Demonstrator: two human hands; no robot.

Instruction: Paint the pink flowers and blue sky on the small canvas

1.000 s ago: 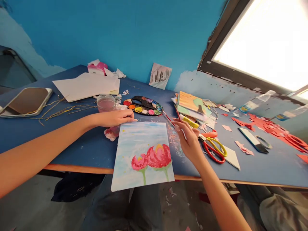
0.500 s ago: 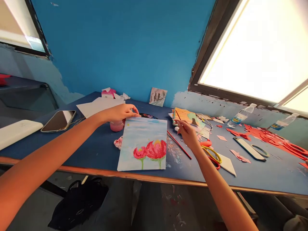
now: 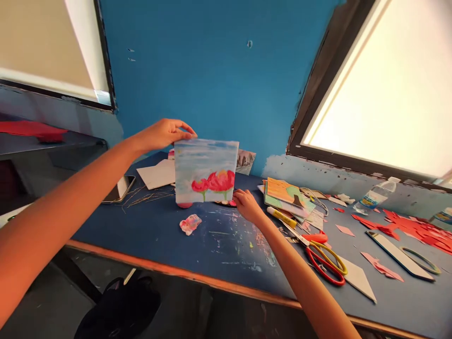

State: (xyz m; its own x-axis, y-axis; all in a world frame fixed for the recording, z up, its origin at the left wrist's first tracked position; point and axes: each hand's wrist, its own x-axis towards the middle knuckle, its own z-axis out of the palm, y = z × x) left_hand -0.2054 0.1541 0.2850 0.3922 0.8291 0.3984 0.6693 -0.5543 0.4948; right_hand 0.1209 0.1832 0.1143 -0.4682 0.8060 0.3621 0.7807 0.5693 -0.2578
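Flower painting (image 3: 206, 162), one: I am holding it upright above the desk (image 3: 151, 230), left hand (image 3: 166, 133) pinching its ten-o'clock corner, right hand (image 3: 249, 206) gripping its four-o'clock corner; scissors (image 3: 312, 245) lying farther toward four o'clock.

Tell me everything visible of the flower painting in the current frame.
The flower painting is a flat, stiff-looking rectangular sheet; canvas or board, I cannot tell. Two red flowers on green stems stand against streaky pale blue and white. It is held roughly upright above the blue table, painted side toward the camera. The left hand grips its upper left corner; the right hand is at its lower right corner, its grip unclear.
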